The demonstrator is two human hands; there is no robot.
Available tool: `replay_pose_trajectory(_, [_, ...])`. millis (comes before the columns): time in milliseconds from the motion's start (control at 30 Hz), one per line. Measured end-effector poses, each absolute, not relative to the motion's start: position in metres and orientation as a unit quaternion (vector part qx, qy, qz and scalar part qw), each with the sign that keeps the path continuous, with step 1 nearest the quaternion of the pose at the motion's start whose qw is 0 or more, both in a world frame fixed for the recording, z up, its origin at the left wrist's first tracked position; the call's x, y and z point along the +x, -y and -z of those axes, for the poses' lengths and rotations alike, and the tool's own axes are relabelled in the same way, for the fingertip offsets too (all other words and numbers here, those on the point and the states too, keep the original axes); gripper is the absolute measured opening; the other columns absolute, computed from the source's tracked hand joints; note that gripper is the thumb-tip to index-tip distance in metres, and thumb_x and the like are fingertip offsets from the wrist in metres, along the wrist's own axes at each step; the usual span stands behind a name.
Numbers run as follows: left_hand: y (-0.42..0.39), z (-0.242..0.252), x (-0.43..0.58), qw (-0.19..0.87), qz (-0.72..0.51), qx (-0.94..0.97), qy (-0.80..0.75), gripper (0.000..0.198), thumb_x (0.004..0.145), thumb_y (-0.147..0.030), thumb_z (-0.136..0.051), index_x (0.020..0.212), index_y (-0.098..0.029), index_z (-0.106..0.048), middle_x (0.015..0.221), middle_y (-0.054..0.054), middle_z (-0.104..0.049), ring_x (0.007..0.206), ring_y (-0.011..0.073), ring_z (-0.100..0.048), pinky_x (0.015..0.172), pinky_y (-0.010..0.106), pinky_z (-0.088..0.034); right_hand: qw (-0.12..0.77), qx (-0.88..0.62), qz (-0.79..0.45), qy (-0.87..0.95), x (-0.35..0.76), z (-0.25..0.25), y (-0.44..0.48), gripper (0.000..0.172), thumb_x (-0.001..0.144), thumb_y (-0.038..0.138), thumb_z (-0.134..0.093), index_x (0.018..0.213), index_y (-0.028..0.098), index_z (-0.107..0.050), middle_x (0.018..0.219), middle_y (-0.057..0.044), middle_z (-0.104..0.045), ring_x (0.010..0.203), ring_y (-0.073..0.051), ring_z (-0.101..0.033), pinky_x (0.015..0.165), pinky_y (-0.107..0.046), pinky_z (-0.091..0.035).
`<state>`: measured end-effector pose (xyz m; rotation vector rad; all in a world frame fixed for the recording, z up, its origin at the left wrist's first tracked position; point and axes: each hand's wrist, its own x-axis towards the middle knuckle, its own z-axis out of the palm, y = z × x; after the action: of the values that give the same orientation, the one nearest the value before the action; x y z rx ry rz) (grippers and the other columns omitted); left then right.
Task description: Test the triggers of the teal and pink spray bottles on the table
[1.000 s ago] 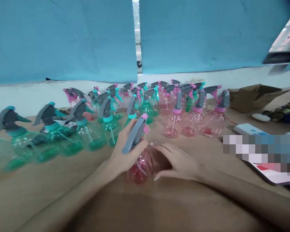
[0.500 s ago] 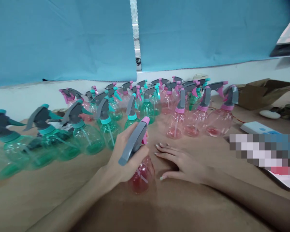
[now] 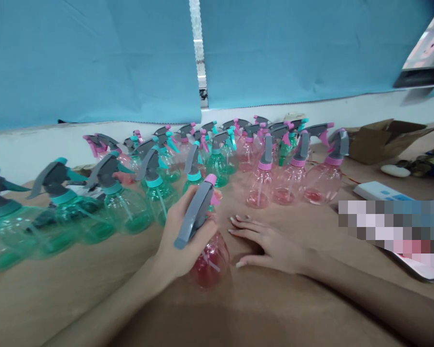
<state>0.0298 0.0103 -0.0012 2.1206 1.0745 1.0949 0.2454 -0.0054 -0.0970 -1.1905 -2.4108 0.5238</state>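
My left hand (image 3: pixel 183 236) is wrapped round the neck of a pink spray bottle (image 3: pixel 211 265) with a grey and pink trigger head, upright on the brown table. Red liquid and a tube show inside it. My right hand (image 3: pixel 269 241) lies palm down on the table just right of that bottle, fingers spread, holding nothing. Beyond the hands stand green spray bottles (image 3: pixel 128 212) in a row on the left and pink spray bottles (image 3: pixel 258 185) on the right.
More pink and green bottles crowd the back, before a white wall and blue curtain (image 3: pixel 130 58). At the right are an open cardboard box (image 3: pixel 372 144), a white oval object (image 3: pixel 395 170), a white-and-blue box (image 3: pixel 379 191) and a partly pixelated flat item (image 3: pixel 425 267).
The whole view has shifted slightly, so most things appear a little further left. My left hand still holds the pink bottle, and my right hand still lies flat.
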Motion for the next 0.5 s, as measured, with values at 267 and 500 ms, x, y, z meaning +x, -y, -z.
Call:
replay_pose_trajectory(267, [-0.0106, 0.0021, 0.0299, 0.244, -0.414, 0.783, -0.395, 0.013, 0.075, -0.018, -0.053, 0.087, -0.025, -0.051, 0.068, -0.004, -0.049, 0.06, 0.0136, -0.048, 0.057, 0.026, -0.042, 0.21, -0.423, -0.189, 0.861, 0.2441, 0.093, 0.0066, 0.062, 0.083, 0.057, -0.051, 0.135, 0.023, -0.043, 0.145, -0.006, -0.035, 0.135, -0.024, -0.028, 0.11, -0.046, -0.025])
replay_pose_trajectory(500, [-0.0068, 0.0009, 0.0312, 0.234, -0.417, 0.781, -0.403, 0.021, 0.076, -0.018, -0.052, 0.095, -0.026, -0.055, 0.073, -0.003, -0.058, 0.061, 0.0145, -0.055, 0.06, 0.027, -0.046, 0.218, -0.42, -0.189, 0.861, 0.2435, 0.093, 0.0071, 0.058, 0.085, 0.054, -0.05, 0.134, 0.024, -0.044, 0.144, -0.006, -0.036, 0.134, -0.024, -0.028, 0.109, -0.047, -0.026])
